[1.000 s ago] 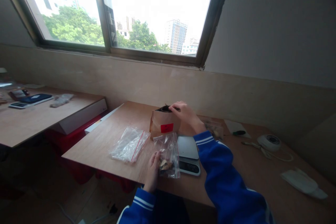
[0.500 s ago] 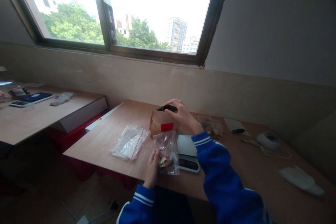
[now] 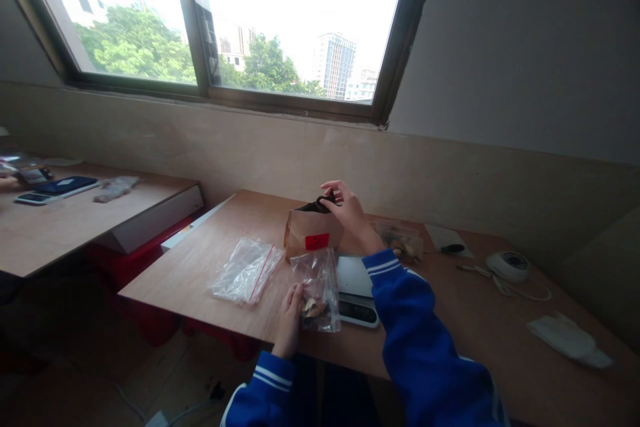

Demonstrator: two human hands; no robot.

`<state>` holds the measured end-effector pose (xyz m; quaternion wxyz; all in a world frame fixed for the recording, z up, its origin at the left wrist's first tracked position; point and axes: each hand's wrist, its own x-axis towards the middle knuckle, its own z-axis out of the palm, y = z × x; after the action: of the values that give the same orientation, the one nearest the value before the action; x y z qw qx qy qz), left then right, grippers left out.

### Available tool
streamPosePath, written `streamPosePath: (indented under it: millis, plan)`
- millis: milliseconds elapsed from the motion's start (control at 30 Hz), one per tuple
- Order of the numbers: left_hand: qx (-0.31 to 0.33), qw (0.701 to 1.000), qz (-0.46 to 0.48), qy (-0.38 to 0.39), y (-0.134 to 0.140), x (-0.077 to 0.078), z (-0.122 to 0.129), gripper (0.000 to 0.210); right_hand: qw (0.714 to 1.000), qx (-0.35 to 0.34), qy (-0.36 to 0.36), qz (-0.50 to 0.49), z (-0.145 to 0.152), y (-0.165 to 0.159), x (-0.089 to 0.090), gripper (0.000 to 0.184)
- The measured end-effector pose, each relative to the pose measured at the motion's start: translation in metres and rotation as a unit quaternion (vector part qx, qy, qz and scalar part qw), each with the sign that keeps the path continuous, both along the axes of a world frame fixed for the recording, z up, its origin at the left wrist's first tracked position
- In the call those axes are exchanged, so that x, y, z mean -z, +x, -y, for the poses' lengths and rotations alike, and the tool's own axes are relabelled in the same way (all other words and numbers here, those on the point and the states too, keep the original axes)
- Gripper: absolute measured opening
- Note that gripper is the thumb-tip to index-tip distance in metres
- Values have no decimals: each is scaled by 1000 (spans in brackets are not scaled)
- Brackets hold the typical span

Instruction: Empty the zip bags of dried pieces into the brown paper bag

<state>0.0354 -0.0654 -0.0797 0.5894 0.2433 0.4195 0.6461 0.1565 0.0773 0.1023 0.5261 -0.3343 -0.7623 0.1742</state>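
A brown paper bag [image 3: 296, 230] with a red label stands upright, its mouth open and dark inside. Over that mouth, my right hand [image 3: 345, 205] pinches a dark curled piece [image 3: 326, 200] whose kind I cannot make out. My left hand [image 3: 291, 312] is closed on the left edge of a clear plastic bag [image 3: 320, 273], which has a few brown and pale dried pieces [image 3: 313, 307] at its bottom. This bag lies in front of the paper bag and against a white kitchen scale [image 3: 353, 277].
Flat clear zip bags [image 3: 246, 271] lie to the left. Behind the scale is a filled clear bag [image 3: 400, 240]. At the right are a dark-handled tool [image 3: 453, 249], a white dome camera [image 3: 507, 265] with its cable and a white cloth-like item [image 3: 570, 340]. Another table [image 3: 110, 223] stands left.
My right hand has risen slightly out of the paper bag's mouth, and a dark curled piece now shows in its fingers. My left hand stays on the clear bag.
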Motion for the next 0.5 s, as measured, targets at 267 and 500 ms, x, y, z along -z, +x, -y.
streamPosePath:
  millis: [267, 500]
  plan:
    - [1, 1000, -20, 20, 0, -1, 1, 37, 997, -64, 23, -44, -8, -9, -9, 19]
    - [-11, 1000, -7, 1, -1, 6, -2, 40, 992, -110, -3, 55, -3, -4, 6, 15]
